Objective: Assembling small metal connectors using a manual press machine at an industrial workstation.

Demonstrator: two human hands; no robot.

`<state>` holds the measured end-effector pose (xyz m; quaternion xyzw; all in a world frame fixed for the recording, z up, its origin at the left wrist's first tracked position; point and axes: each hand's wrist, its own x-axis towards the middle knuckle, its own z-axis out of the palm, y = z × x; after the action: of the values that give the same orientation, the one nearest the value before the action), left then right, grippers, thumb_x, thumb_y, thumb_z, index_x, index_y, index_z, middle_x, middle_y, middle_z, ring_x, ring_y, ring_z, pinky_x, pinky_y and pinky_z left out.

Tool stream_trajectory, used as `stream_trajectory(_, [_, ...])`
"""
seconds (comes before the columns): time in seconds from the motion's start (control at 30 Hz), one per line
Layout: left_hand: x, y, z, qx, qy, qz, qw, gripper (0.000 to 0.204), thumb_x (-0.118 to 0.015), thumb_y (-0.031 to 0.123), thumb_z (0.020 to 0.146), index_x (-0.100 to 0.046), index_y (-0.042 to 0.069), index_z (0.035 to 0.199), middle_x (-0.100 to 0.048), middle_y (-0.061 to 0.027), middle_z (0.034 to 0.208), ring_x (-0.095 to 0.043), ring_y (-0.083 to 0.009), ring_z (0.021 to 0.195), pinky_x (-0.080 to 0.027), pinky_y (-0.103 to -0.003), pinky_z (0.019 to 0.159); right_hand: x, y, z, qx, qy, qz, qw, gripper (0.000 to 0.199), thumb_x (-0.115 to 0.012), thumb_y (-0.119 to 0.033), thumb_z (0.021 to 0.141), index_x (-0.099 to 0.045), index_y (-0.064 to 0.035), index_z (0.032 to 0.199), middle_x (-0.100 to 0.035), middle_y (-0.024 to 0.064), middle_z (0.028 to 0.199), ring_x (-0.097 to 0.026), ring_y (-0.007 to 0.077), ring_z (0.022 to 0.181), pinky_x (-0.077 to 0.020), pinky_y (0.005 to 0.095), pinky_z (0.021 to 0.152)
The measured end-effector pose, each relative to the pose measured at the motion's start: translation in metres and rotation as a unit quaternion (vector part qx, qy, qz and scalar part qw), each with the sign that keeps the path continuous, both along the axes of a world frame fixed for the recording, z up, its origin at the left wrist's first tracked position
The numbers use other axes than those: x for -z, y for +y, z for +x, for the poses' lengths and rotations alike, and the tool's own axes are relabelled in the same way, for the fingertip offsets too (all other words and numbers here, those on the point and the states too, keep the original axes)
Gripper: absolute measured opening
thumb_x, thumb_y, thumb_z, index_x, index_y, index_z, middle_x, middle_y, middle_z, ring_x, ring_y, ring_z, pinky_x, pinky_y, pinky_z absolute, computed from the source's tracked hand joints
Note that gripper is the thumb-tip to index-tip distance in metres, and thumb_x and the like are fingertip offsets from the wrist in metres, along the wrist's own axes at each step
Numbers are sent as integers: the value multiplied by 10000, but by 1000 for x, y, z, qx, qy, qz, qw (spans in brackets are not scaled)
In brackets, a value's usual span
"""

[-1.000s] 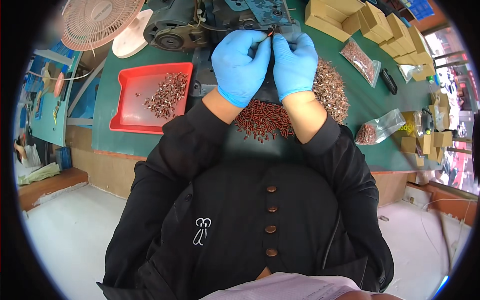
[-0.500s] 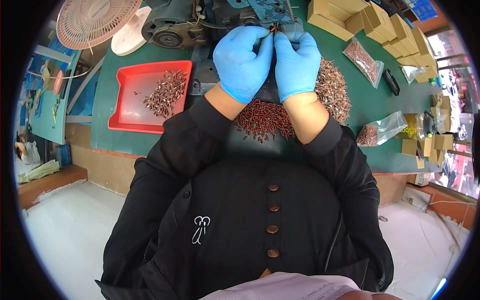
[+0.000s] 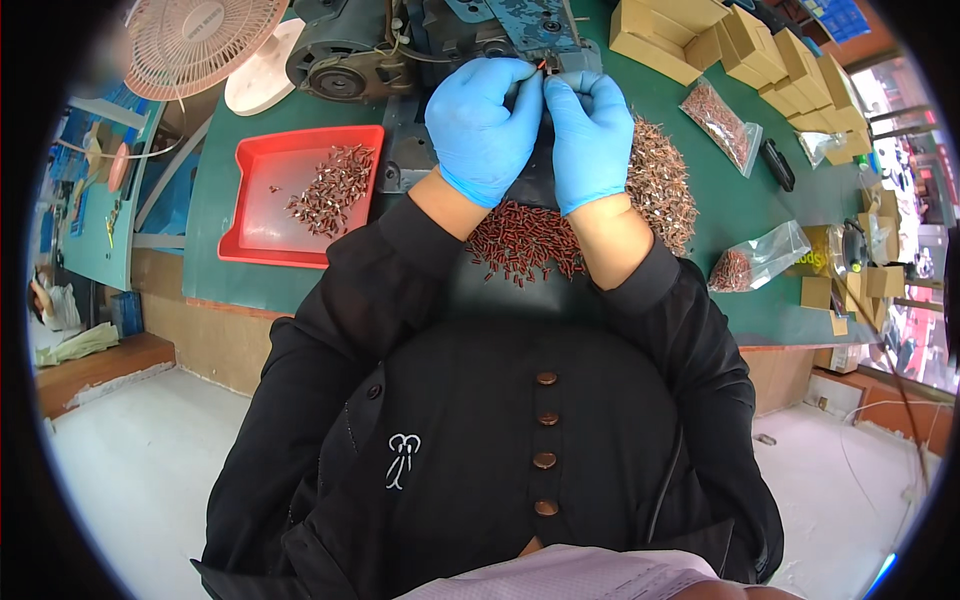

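Green workbench (image 3: 300, 290), red tray (image 3: 262, 215) at left. Left hand (image 3: 482, 128) and right hand (image 3: 590, 135), blue-gloved, pinch one small red part (image 3: 542, 66) between fingertips at the machine (image 3: 520, 30), above the red-part pile (image 3: 520, 243).

Evenly lit fisheye view, sharp at centre, strongly curved at the rim.

Soft, diffuse light leaves only faint shadows on the green table (image 3: 250, 190). Daylight washes out the far right edge to a pale glare. A black circular vignette frames the picture; straight edges bow near it, and detail there is smeared and small.
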<state>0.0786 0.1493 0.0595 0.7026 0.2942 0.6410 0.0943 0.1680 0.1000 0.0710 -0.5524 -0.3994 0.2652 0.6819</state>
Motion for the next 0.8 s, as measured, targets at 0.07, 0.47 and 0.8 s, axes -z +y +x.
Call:
stream_trajectory(0.07, [-4,-6,-5,-2,8,-6,1000,82,-691,2,740,-641,16,803,-567,-39,661,-495,-99,533,-388,-236,496,3,-10,0,-33,24,5,999,101,-589,-87,864,-578,-7,925,-590,20,785,-533,79,691,-438,206,640])
stream_trajectory(0.47, [-14,-108,-103,333,-244,-475,777,97,-671,91,812,-619,31,867,-513,46,665,-428,-31,578,-320,-185,517,35,-141,56,-107,-20,-153,982,66,-553,-45,881,-588,-10,925,-595,35,789,-547,97,701,-459,234,656])
stream_trajectory(0.8, [58,-100,-220,-196,344,-222,891,155,-656,81,775,-643,26,919,-633,-120,806,-594,-209,663,-470,-304,620,76,-186,128,-102,-450,-264,847,140,-639,-111,750,-643,-81,888,-651,108,843,-623,287,750,-499,349,687])
